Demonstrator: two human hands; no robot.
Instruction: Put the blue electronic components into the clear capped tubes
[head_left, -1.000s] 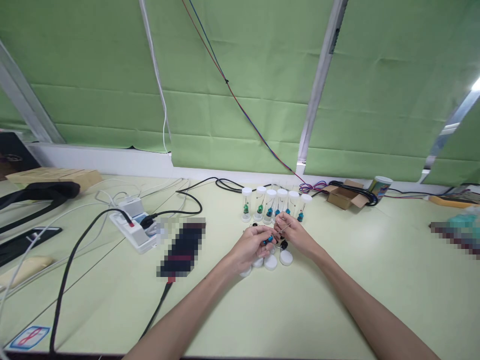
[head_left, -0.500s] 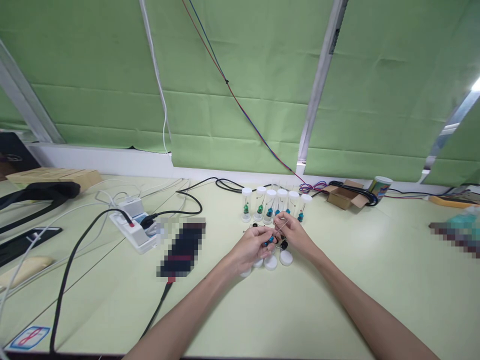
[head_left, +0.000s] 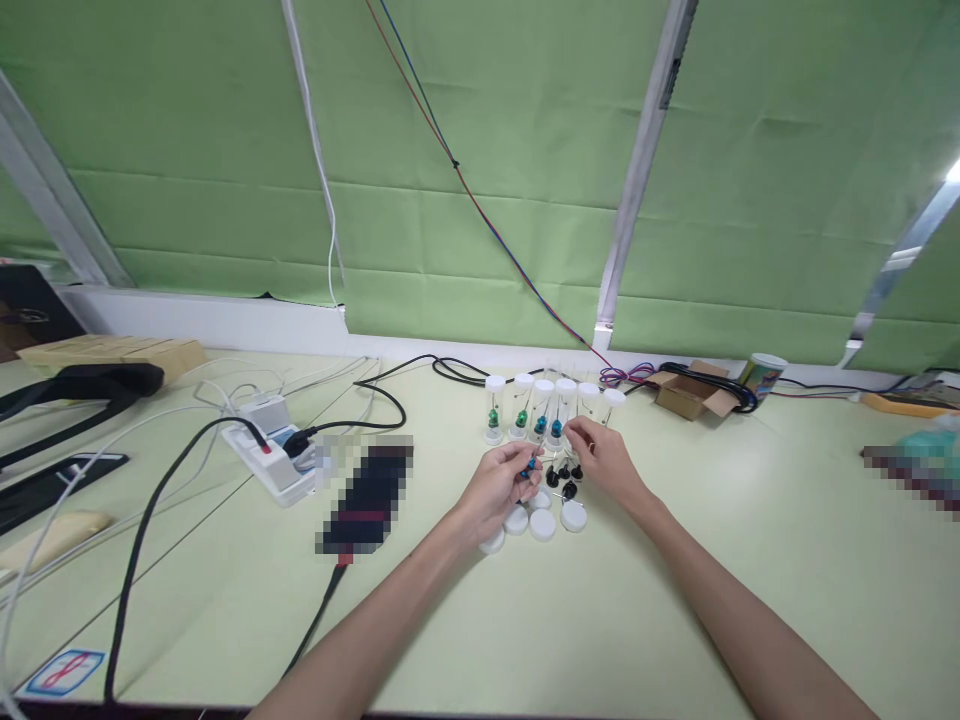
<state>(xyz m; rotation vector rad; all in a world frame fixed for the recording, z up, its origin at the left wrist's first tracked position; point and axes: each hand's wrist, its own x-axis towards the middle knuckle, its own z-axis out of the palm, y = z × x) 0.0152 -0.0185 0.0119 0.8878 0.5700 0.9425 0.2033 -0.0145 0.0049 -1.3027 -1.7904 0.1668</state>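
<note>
My left hand (head_left: 501, 483) is curled, pinching a small blue bead-like piece (head_left: 530, 465) between thumb and fingers. My right hand (head_left: 604, 462) is closed in a pinch close to the right end of a row of clear tubes with white caps (head_left: 540, 405); a thin pin seems to be in its fingers, too fine to be sure. The tubes hold green and blue beads. Small black pieces (head_left: 564, 476) lie on the table between my hands. Three white round caps (head_left: 541, 524) lie just in front of them.
A white power strip (head_left: 266, 450) with black cables sits to the left, beside a blurred dark device (head_left: 364, 498). A small open cardboard box (head_left: 686, 391) and a cup (head_left: 760, 375) stand at the back right. Green blinds hang behind the pale green table (head_left: 675, 600).
My hands have drawn apart. The right hand moved up and back toward the tubes, uncovering the black pieces; the left hand keeps the blue piece and has turned slightly.
</note>
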